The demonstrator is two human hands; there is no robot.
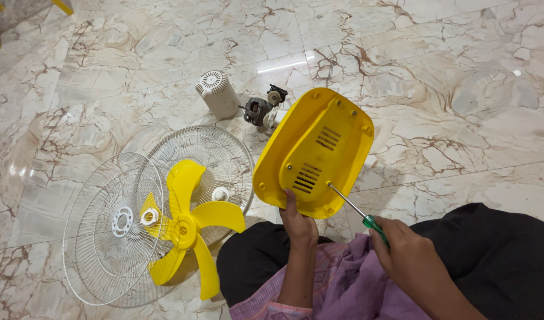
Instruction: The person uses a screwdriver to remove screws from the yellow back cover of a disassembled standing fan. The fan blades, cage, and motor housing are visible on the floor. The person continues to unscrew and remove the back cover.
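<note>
My left hand (298,223) grips the lower edge of a yellow plastic fan base (315,151), holding it tilted up with its vented underside facing me. My right hand (405,256) holds a green-handled screwdriver (358,212). Its metal tip rests at a screw hole near the lower right of the base's underside.
A yellow fan blade (186,222) lies on two white wire grilles (115,231) on the marble floor at the left. A white motor housing (218,93) and a bare motor (260,111) lie behind the base. My lap, in black and purple cloth, fills the bottom right.
</note>
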